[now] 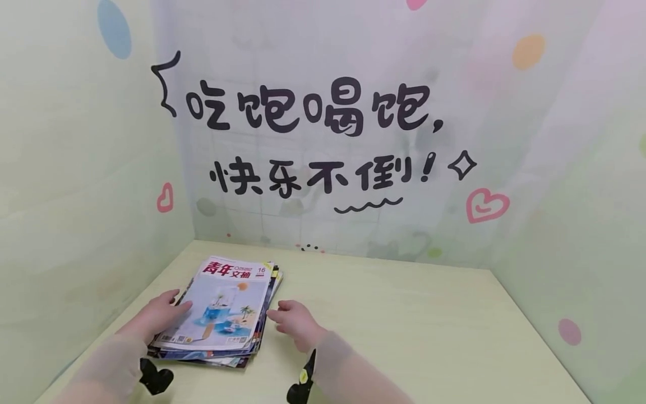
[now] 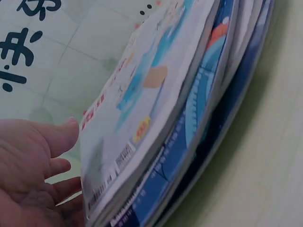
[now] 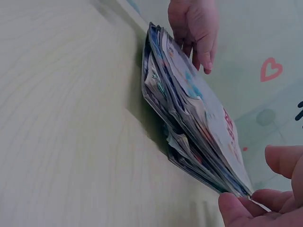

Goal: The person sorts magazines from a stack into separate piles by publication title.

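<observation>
A stack of magazines (image 1: 222, 314) lies on the left part of the table, its edges slightly uneven. The top magazine (image 2: 137, 94) has a white and pale blue cover with red characters and a beach picture. My left hand (image 1: 162, 315) is at the left side of the stack, fingers near or against its edge and thumb toward the cover. At the opposite side, my right hand (image 1: 296, 324) has its fingertips (image 3: 234, 208) at the stack's right edge. In the right wrist view, page edges of several magazines show. Neither hand is curled round the stack.
The pale wooden table (image 1: 404, 325) extends to the right of the stack. Behind it hangs a light backdrop (image 1: 323, 224) printed with black characters, hearts and dots, and printed side panels (image 1: 570, 213) border the table.
</observation>
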`<state>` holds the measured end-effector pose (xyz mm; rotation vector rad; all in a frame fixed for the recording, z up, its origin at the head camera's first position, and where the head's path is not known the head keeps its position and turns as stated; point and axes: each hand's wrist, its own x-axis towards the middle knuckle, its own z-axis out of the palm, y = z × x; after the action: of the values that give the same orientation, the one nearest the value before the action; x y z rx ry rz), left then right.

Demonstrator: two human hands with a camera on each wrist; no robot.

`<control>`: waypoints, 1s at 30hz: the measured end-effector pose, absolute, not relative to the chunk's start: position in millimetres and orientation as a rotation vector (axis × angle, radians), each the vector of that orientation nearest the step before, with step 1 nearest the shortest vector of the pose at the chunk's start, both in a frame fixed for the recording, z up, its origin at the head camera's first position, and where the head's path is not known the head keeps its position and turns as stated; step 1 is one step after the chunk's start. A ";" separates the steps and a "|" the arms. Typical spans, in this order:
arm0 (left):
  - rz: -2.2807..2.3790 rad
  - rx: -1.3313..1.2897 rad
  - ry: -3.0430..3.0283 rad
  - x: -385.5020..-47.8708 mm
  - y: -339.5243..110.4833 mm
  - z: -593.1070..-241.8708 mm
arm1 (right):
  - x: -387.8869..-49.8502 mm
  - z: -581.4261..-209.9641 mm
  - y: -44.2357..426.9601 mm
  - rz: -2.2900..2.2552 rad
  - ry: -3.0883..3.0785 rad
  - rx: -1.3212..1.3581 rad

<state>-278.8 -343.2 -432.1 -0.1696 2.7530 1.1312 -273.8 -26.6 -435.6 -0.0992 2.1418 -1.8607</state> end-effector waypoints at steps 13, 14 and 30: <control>1.340 -0.218 2.599 -277.5 -354.5 -454.1 | -271.9 -457.9 -65.5 -1.955 2.105 -0.044; 1.361 -0.224 2.588 -277.8 -353.9 -454.0 | -271.7 -457.3 -65.9 -1.939 2.115 -0.042; 1.590 -0.334 2.459 -274.4 -346.1 -453.5 | -274.3 -456.1 -67.1 -1.945 2.146 -0.033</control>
<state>-274.4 -346.1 -453.5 -0.3344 2.4594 1.5896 -274.3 -67.1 -456.1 -0.0328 2.1463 -1.9451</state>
